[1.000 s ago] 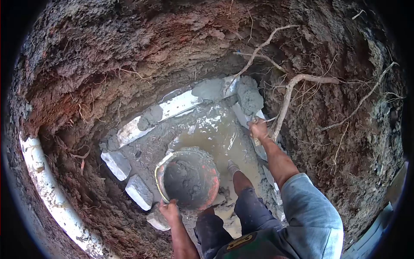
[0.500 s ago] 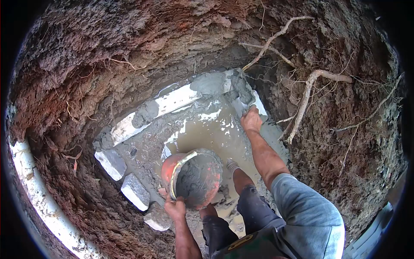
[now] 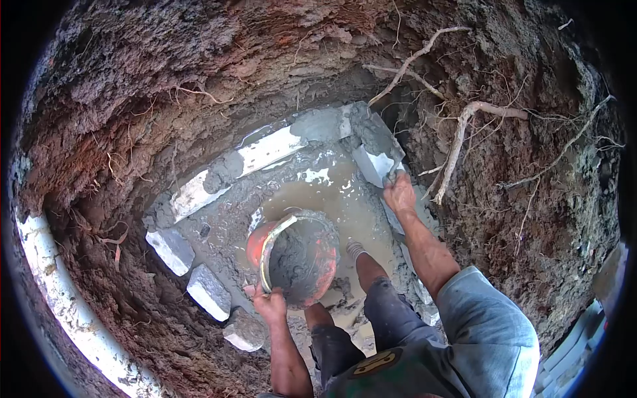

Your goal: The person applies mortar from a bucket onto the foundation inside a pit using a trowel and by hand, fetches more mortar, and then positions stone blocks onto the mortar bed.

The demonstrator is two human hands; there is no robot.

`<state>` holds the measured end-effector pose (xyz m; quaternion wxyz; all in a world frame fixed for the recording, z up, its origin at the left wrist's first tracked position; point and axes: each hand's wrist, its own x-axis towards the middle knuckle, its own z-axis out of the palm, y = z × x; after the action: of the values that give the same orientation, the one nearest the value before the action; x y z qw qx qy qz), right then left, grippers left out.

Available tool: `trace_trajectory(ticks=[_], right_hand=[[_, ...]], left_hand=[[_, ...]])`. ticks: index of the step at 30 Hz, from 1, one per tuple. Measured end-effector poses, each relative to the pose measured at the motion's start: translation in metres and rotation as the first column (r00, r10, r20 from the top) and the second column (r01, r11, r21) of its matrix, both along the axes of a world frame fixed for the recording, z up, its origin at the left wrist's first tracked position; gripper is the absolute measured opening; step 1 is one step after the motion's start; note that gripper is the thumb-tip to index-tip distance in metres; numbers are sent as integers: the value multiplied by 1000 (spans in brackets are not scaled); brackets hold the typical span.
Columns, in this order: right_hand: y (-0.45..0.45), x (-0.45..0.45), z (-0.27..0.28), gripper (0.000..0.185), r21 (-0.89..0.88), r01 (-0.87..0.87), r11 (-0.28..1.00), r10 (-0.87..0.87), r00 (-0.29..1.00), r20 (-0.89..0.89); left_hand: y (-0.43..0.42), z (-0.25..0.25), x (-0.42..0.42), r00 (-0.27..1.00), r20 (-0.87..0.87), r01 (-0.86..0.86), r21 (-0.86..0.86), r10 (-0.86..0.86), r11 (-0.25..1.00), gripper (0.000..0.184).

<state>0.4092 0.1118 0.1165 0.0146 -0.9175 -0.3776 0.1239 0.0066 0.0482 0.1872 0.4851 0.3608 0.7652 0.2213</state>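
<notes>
My left hand is closed on the near left rim of a red bucket, where its pale handle lies. The bucket tilts and holds grey wet mortar. My right hand is closed at the near end of a pale block at the right end of the curved block row. Grey mortar covers the block's top. Whether my right fingers grip a tool or the block's edge, I cannot make out.
Muddy water lies inside the curve of blocks. Loose blocks sit at the left. Earth walls surround the pit, with thick roots sticking out at the right. A white pipe runs along the left. My legs stand in the mud.
My right hand has moved slightly right and down along the block's near end. The bucket has shifted a little up and left, with my left hand still on it.
</notes>
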Motion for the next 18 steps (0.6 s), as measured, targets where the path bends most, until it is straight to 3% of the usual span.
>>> trace_trajectory(ticks=[2,3,5,7,8,11,17,18], right_hand=[[-29,-9,-4,22,85,28,996,-31,999,30],[-28,-9,-6,22,114,230,967,-204,958,-204],[-20,-13,-14,25,25,593,805,-448,634,-630],[25,-17,-1,31,-104,688,718,-384,266,-884],[47,-18,-9,31,-170,723,670,-362,118,-925],[102,-39,-41,33,-211,815,540,-370,5,-929],[123,-82,-63,35,-162,566,808,-446,409,-796],[119,-79,-62,37,-102,387,916,-333,594,-733]], left_hand=[[-7,-1,-7,1000,9,-19,-8,19,1000,44],[-10,-3,-11,997,53,-52,-2,52,999,44],[-10,-2,-15,990,100,-94,-19,95,995,46],[-7,11,-16,988,100,-108,-66,115,992,47],[-9,6,-20,987,109,-112,-53,118,992,48],[-24,-17,-33,990,93,-105,-48,109,993,50],[-23,-20,-42,999,-10,-35,-95,34,995,51],[-22,-20,-44,1000,-2,-31,-99,31,995,51]])
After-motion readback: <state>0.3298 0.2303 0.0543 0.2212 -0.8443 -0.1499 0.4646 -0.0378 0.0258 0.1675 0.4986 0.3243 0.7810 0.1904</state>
